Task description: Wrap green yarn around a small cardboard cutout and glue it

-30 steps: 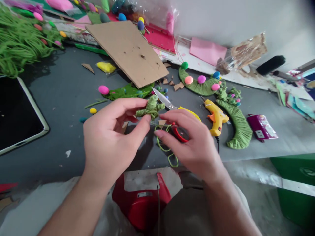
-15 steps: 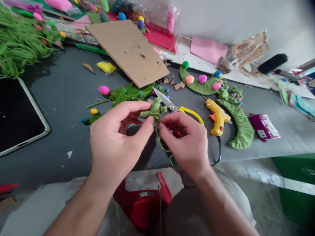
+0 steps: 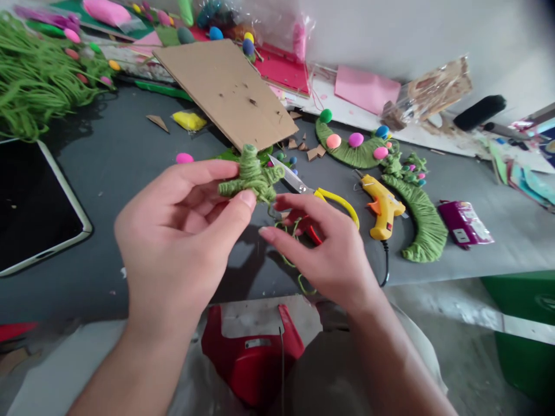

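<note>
My left hand [image 3: 182, 231] pinches a small star shape [image 3: 252, 176] wrapped in green yarn between thumb and fingers, above the grey table. Just to its right, my right hand [image 3: 321, 242] has its thumb and fingers apart and nothing visible between them. A loose green yarn strand [image 3: 309, 287] hangs from the star and curls down behind the right fingers. Beyond the right hand lie scissors [image 3: 336, 199] with yellow handles, partly hidden by it. A yellow glue gun [image 3: 381, 208] rests farther right.
Yarn-wrapped green curved pieces [image 3: 422, 222] with colourful balls lie right and back. A cardboard sheet [image 3: 229, 92] is at the back. Green yarn [image 3: 34, 81] heaps at far left above a tablet [image 3: 37, 202]. A purple packet [image 3: 466, 224] lies right; a red stool [image 3: 255, 364] is below.
My left hand has moved left and brought the star closer. The right fingers, pinched together at the star's lower edge before, have come apart and separated from it.
</note>
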The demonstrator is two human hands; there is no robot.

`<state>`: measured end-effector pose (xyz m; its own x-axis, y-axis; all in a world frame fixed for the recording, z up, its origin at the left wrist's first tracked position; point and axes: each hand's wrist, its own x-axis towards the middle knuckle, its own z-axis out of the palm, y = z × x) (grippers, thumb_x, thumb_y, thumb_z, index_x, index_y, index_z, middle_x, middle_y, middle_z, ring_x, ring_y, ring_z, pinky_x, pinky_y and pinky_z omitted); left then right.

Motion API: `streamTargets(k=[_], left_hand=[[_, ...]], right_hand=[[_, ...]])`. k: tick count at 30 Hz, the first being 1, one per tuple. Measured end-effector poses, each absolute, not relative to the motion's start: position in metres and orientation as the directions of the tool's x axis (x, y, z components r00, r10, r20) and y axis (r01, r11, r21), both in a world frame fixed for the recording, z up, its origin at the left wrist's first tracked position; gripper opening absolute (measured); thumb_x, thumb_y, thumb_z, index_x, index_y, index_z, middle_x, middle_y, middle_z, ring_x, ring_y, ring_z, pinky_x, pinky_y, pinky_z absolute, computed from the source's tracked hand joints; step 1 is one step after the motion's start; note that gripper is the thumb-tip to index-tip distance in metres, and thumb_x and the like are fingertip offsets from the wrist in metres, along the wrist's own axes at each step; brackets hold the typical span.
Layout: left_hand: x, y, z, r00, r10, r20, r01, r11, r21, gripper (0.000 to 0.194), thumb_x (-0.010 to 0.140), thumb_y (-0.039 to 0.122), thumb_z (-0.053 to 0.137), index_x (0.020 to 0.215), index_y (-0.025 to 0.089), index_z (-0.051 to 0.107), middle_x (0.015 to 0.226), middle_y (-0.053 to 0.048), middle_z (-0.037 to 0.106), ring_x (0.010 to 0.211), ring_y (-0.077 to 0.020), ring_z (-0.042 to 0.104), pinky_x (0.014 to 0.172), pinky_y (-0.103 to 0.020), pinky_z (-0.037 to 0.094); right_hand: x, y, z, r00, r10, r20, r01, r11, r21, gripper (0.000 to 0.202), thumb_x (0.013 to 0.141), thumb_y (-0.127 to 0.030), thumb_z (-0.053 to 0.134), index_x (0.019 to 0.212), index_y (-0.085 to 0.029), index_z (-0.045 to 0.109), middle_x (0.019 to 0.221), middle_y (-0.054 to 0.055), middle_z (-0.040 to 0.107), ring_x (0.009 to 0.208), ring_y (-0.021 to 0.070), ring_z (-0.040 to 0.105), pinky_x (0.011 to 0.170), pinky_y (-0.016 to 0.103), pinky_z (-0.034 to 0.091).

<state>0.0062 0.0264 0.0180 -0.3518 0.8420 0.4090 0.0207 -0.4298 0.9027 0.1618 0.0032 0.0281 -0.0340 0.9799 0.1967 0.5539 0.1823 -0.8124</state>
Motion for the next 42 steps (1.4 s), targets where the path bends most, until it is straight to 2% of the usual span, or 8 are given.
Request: streamTargets(k=[4, 12, 15, 18, 22, 29, 36, 42], left_hand=[[0.007, 0.028, 0.02, -0.311, 0.858, 0.409, -0.014, -0.434, 0.901, 0.034, 0.072, -0.004, 0.082, 0.094, 0.022, 0.081, 0.083, 0.004, 0.078, 0.071, -0.0095, 0.074, 0.065, -0.015, 0.064], [-0.002, 0.031, 0.021, -0.376, 0.83, 0.411, 0.115, -0.398, 0.91, 0.033, 0.075, 0.007, 0.082, 0.098, 0.03, 0.081, 0.084, 0.004, 0.077, 0.073, -0.0163, 0.076, 0.068, -0.028, 0.07], [0.0, 0.029, 0.015, -0.303, 0.879, 0.368, 0.05, -0.371, 0.927, 0.036, 0.075, 0.005, 0.08, 0.097, 0.033, 0.08, 0.088, 0.003, 0.077, 0.074, -0.0154, 0.075, 0.068, -0.028, 0.069], [0.003, 0.027, 0.013, -0.243, 0.911, 0.333, 0.0, -0.343, 0.939, 0.035, 0.076, 0.002, 0.078, 0.096, 0.03, 0.079, 0.091, 0.003, 0.077, 0.078, -0.0144, 0.075, 0.071, -0.026, 0.068], [0.007, 0.021, 0.017, -0.205, 0.929, 0.309, 0.058, -0.304, 0.951, 0.033, 0.076, 0.005, 0.081, 0.099, 0.027, 0.079, 0.092, 0.001, 0.077, 0.08, -0.0141, 0.074, 0.073, -0.025, 0.067], [0.011, 0.016, 0.015, -0.153, 0.902, 0.404, 0.234, -0.364, 0.902, 0.03, 0.077, 0.015, 0.082, 0.101, 0.033, 0.079, 0.09, 0.001, 0.077, 0.075, -0.0182, 0.074, 0.067, -0.031, 0.068], [0.014, 0.014, 0.018, -0.135, 0.967, 0.217, 0.104, -0.204, 0.973, 0.026, 0.082, 0.016, 0.082, 0.103, 0.028, 0.077, 0.096, 0.002, 0.076, 0.085, -0.014, 0.073, 0.077, -0.023, 0.065], [0.012, 0.019, 0.014, -0.055, 0.998, 0.043, -0.241, -0.055, 0.969, 0.029, 0.076, 0.013, 0.086, 0.102, 0.025, 0.078, 0.097, 0.001, 0.077, 0.094, -0.0132, 0.073, 0.08, -0.018, 0.061]], right_hand=[[0.159, 0.004, 0.03, -0.015, 0.974, 0.226, 0.566, 0.195, -0.801, 0.01, 0.094, -0.028, 0.066, 0.092, -0.021, 0.074, 0.086, 0.0, 0.073, 0.07, 0.012, 0.06, 0.064, 0.026, 0.049], [0.189, 0.008, 0.024, 0.151, 0.967, 0.203, 0.724, 0.032, -0.689, 0.022, 0.093, -0.03, 0.064, 0.074, -0.019, 0.065, 0.061, -0.003, 0.056, 0.056, 0.0106, 0.046, 0.057, 0.027, 0.04], [0.188, 0.008, 0.025, 0.085, 0.965, 0.249, 0.711, 0.116, -0.693, 0.013, 0.095, -0.025, 0.062, 0.09, -0.019, 0.072, 0.083, 0.002, 0.07, 0.068, 0.0124, 0.058, 0.067, 0.029, 0.049], [0.18, 0.006, 0.034, 0.079, 0.96, 0.269, 0.597, 0.171, -0.784, 0.026, 0.095, -0.019, 0.058, 0.118, -0.021, 0.07, 0.109, 0.005, 0.074, 0.084, 0.015, 0.068, 0.076, 0.031, 0.056], [0.165, 0.0, 0.046, 0.124, 0.953, 0.277, 0.509, 0.179, -0.842, 0.01, 0.091, -0.029, 0.07, 0.095, -0.02, 0.072, 0.085, 0.002, 0.074, 0.07, 0.0147, 0.066, 0.065, 0.03, 0.056], [0.152, -0.002, 0.04, 0.175, 0.947, 0.268, 0.469, 0.159, -0.869, 0.019, 0.087, -0.034, 0.076, 0.079, -0.02, 0.066, 0.071, -0.002, 0.065, 0.059, 0.0095, 0.055, 0.052, 0.024, 0.046], [0.154, 0.001, 0.034, 0.175, 0.944, 0.278, 0.463, 0.171, -0.87, 0.013, 0.087, -0.027, 0.075, 0.08, -0.019, 0.067, 0.069, -0.004, 0.064, 0.057, 0.0067, 0.051, 0.051, 0.02, 0.043], [0.154, 0.002, 0.031, 0.187, 0.941, 0.283, 0.447, 0.175, -0.877, 0.009, 0.088, -0.024, 0.073, 0.084, -0.02, 0.067, 0.074, -0.003, 0.065, 0.061, 0.0082, 0.055, 0.054, 0.022, 0.047]])
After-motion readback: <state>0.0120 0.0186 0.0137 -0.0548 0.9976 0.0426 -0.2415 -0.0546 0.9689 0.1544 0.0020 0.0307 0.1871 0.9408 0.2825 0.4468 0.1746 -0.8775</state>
